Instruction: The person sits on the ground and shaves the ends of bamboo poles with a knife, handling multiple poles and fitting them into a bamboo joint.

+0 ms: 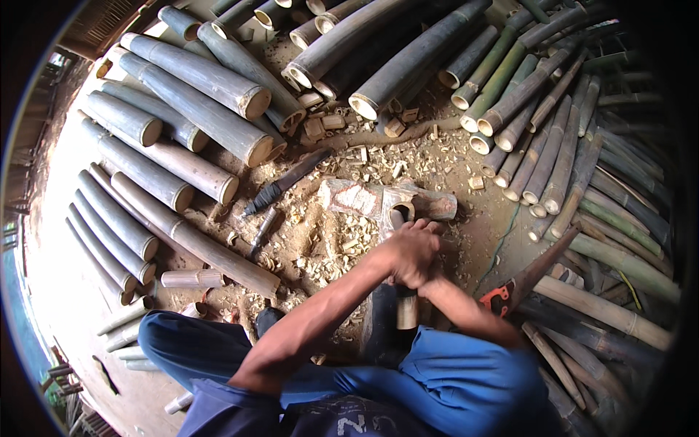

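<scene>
Both my hands are together at the centre, just in front of a short wood block (357, 197) with a pale, chipped surface. My left hand (413, 244) is closed, its fingers wrapped forward. Close against it, my right hand (416, 273) is closed too and partly covered. Between them runs a bamboo piece (407, 313), its pale lower end showing below the hands near my lap. A round, hollow rim (402, 211) shows above the knuckles against the block. The hands hide most of the gripped part, and they look slightly blurred.
Cut bamboo tubes (196, 102) lie in rows at the left and back, with thinner poles (539, 160) at the right. A dark tool with a wrapped handle (266, 198) and a smaller tool (263, 229) lie left. A red-handled saw (496, 298) rests right. Shavings (320, 247) cover the ground.
</scene>
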Demonstrator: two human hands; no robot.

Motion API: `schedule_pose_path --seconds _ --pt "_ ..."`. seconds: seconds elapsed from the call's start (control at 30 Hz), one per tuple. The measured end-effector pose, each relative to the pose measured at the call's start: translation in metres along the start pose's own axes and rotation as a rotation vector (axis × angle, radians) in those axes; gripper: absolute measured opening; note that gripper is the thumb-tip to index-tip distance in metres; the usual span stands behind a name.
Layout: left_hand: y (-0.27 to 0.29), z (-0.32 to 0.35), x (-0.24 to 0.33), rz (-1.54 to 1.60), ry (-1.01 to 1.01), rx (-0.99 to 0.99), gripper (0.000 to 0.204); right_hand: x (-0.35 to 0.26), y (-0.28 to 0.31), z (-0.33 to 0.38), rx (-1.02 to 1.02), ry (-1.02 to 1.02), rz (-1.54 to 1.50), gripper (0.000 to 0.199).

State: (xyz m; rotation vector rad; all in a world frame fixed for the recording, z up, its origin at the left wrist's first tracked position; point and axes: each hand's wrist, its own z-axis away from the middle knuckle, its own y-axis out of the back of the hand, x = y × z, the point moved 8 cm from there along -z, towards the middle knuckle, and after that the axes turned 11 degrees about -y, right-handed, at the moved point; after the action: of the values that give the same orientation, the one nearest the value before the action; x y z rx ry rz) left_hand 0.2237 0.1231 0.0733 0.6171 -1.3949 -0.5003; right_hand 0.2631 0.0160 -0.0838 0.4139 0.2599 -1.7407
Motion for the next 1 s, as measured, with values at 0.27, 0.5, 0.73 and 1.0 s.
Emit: schedule_pose_path --seconds 0.27,0.5,0.73,1.0 --pt "-0.007 0.173 0.027 0.373 0.651 0.058 0.083 -0.055 -0.063 0.113 -0.473 -0.06 -0.648 0.033" --pt "0.097 0.124 0.009 -0.356 0.435 -0.257 0.027 -0.073 -0.091 0.091 -0.854 -0.173 -0.99 0.037" --pt "0.094 0.109 -0.023 -0.084 0.463 -0.303 0.022 -0.077 -0.075 0.087 -0.697 -0.252 -1.042 0.028" --pt "-0.086 0.109 0.036 0.32 0.785 0.266 0.059 -0.087 -0.001 0.072 -0.482 -0.242 -0.095 0.029"
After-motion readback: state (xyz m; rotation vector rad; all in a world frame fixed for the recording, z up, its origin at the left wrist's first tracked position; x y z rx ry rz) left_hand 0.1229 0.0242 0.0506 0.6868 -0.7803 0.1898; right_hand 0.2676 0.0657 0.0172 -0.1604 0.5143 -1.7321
